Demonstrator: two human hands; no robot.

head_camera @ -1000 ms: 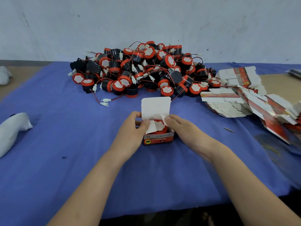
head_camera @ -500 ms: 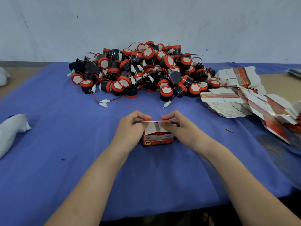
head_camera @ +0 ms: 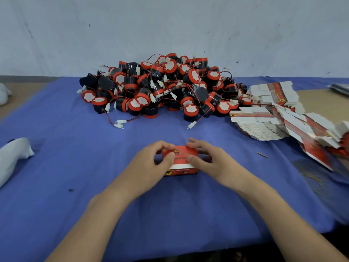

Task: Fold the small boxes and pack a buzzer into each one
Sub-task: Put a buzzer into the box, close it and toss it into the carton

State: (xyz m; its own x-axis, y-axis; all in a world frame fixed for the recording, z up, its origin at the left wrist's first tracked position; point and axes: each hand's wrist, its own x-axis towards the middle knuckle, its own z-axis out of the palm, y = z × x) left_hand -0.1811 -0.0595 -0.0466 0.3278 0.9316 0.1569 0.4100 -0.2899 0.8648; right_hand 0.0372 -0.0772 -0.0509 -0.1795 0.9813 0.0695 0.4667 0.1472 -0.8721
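A small red and white box (head_camera: 181, 163) stands on the blue cloth at the middle, its lid folded down flat. My left hand (head_camera: 151, 163) grips its left side, thumb on the lid and fingers curled over the far edge. On the right side my right hand (head_camera: 205, 159) holds it the same way. The buzzer inside is hidden. A big heap of black and red buzzers (head_camera: 162, 87) with red wires lies behind. Flat unfolded boxes (head_camera: 273, 114) are stacked and fanned out at the right.
The blue cloth (head_camera: 75, 186) covers the table up to a grey wall. A white cloth bundle (head_camera: 13, 157) lies at the left edge, another white object (head_camera: 3, 93) at far left. A small sliver (head_camera: 262, 155) lies right of my hands.
The upright white lid flap has been folded down and shut over the buzzer. Both hands moved from the inner flaps onto the box top.
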